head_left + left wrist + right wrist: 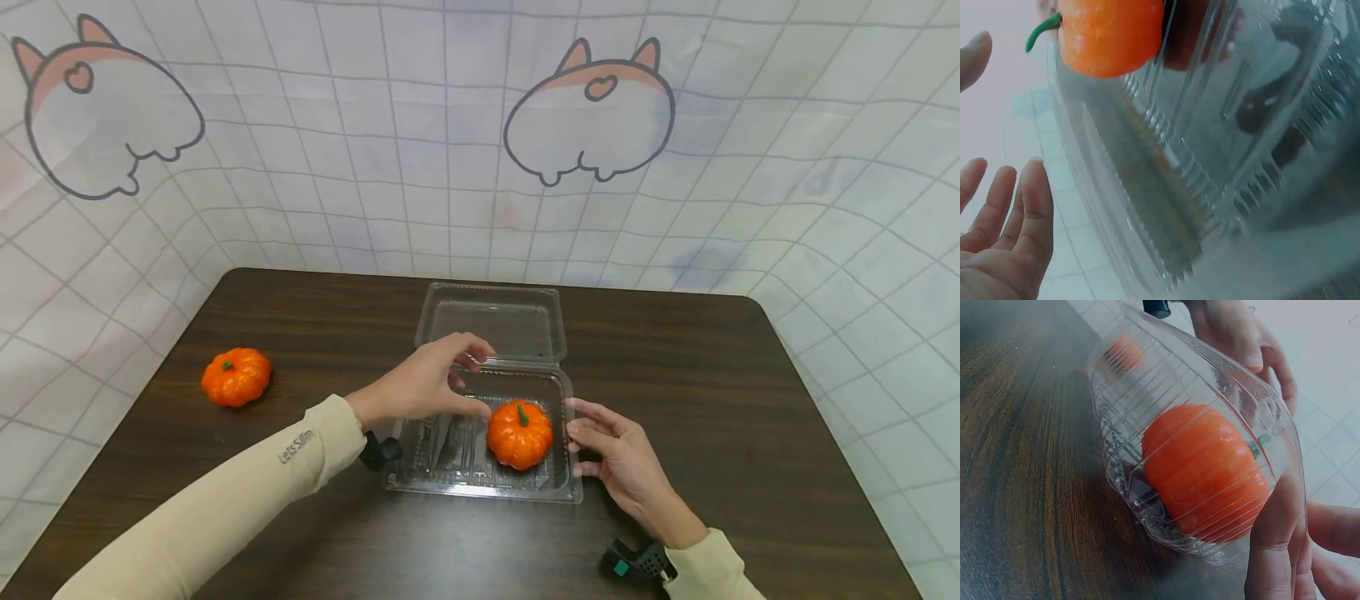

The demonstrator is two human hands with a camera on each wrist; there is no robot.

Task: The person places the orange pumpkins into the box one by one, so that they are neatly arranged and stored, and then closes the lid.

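Loose pumpkin point(236, 377): left. The left hand point(422, 385), fingers released, hovers beside the second pumpkin point(520, 437), inside the clamshell container point(480, 493); the right hand point(626, 463) meets its rim point(567, 393) (grasp: cannot tell). Apparent step: placement; next, probably: left-hand withdrawal.

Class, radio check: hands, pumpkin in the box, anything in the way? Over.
Left hand open, holding nothing. Right hand holds clear container at rim. Pumpkin inside, right side. Lid open, no obstruction seen.
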